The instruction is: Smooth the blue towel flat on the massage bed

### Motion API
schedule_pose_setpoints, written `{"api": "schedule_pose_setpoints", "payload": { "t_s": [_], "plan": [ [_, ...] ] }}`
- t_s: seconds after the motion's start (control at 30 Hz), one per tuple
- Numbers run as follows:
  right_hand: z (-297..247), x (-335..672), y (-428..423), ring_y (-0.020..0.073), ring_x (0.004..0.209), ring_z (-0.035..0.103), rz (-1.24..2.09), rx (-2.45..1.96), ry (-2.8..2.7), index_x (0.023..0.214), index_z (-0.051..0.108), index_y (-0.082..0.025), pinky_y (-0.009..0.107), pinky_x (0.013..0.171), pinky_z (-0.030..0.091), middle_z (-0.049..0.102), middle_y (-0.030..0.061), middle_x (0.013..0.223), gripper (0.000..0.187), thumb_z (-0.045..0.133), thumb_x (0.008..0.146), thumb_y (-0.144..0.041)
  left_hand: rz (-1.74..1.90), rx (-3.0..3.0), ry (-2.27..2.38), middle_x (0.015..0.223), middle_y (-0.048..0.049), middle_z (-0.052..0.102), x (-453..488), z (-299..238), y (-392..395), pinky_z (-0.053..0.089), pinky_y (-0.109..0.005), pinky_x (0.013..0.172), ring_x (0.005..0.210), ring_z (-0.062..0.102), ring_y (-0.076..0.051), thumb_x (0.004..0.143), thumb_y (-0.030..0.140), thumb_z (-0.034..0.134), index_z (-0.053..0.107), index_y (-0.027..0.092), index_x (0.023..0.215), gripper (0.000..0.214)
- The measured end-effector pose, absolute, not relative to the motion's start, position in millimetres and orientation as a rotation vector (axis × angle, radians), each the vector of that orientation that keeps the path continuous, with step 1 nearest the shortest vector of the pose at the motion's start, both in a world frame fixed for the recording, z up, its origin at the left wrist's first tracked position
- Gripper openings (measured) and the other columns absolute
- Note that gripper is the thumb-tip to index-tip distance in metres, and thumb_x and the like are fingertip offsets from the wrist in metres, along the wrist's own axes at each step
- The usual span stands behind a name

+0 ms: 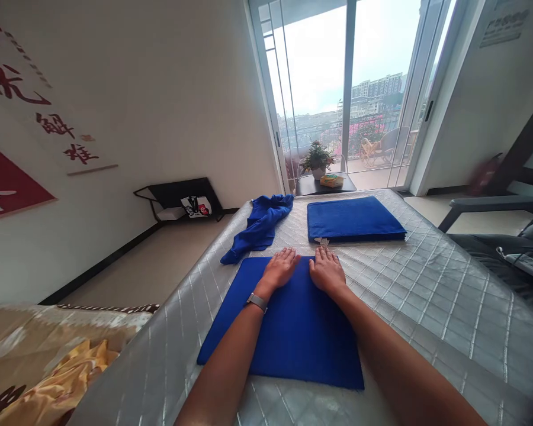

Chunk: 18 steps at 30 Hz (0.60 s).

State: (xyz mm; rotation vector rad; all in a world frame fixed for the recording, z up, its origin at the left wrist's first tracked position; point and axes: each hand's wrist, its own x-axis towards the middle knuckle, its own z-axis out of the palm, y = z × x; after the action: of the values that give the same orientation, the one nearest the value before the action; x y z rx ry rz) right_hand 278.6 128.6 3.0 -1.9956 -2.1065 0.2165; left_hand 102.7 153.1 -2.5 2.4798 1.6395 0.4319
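One blue cloth [302, 331] lies flat under left hand [281, 269] and right hand [327, 271], fingers extended, nearly together; blue stack [355, 219] appears folded; crumpled cloth [264, 222] remains unfolded.

On the mattress [435, 302], a loose cloth [266, 223] lies at eleven o'clock from the spread cloth [302, 337], a cloth stack [355, 219] at one, and, beyond the mattress, a table [308, 188] bearing a plant [318, 160] at twelve.
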Motion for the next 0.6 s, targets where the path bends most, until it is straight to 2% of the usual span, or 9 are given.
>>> {"api": "schedule_pose_setpoints", "payload": {
  "t_s": [0.27, 0.6],
  "plan": [
    [3.4, 279.4, 128.7, 0.0257, 0.151, 0.019, 0.221, -1.993, -2.116, 0.156, 0.028, -0.002, 0.039, 0.122, 0.011, 0.025, 0.0129, 0.163, 0.065, 0.023, 0.102, -0.038, 0.217, 2.372, 1.969, 0.162, -0.0071, 0.031, 18.8, 2.1, 152.9, 0.017, -0.045, 0.124, 0.151, 0.023, -0.022, 0.104, 0.044, 0.020, 0.035, 0.019, 0.155, 0.058],
    [5.6, 278.7, 127.8, 0.0240, 0.151, 0.017, 0.212, -2.026, -2.121, 0.157, 0.026, -0.004, 0.038, 0.122, 0.009, 0.021, 0.0120, 0.164, 0.066, 0.021, 0.100, -0.038, 0.220, 2.359, 2.000, 0.163, -0.0070, 0.030, 9.1, -1.6, 153.8, 0.015, -0.043, 0.124, 0.152, 0.022, -0.021, 0.103, 0.052, 0.014, 0.032, 0.018, 0.156, 0.065]
  ]
}}
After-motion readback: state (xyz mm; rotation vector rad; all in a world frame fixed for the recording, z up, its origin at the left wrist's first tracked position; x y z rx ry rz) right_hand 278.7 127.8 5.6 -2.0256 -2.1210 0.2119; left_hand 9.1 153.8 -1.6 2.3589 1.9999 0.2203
